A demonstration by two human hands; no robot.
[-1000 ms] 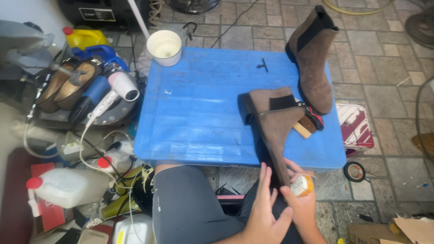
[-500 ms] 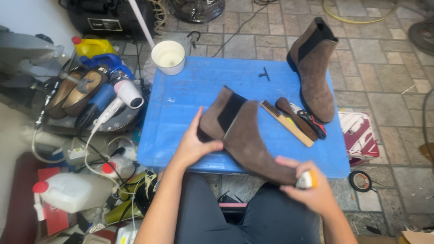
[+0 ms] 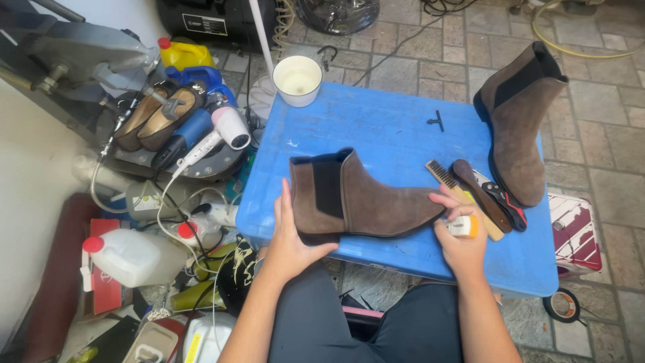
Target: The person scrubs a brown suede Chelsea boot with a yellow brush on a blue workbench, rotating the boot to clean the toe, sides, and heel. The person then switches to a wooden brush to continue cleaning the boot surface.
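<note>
Cupping boot (image 3: 363, 198) heel, left hand (image 3: 292, 235) grip

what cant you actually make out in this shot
All from the head view:
- Sole of the brown suede boot: it faces away from the camera.
- Small pale block: mostly wrapped by the right hand, so its kind is unclear.
- Left hand palm: pressed against the boot's heel.
- Inside of the white cup: too washed out to tell the contents.
- Tape roll: partly tucked under the blue table.
</note>
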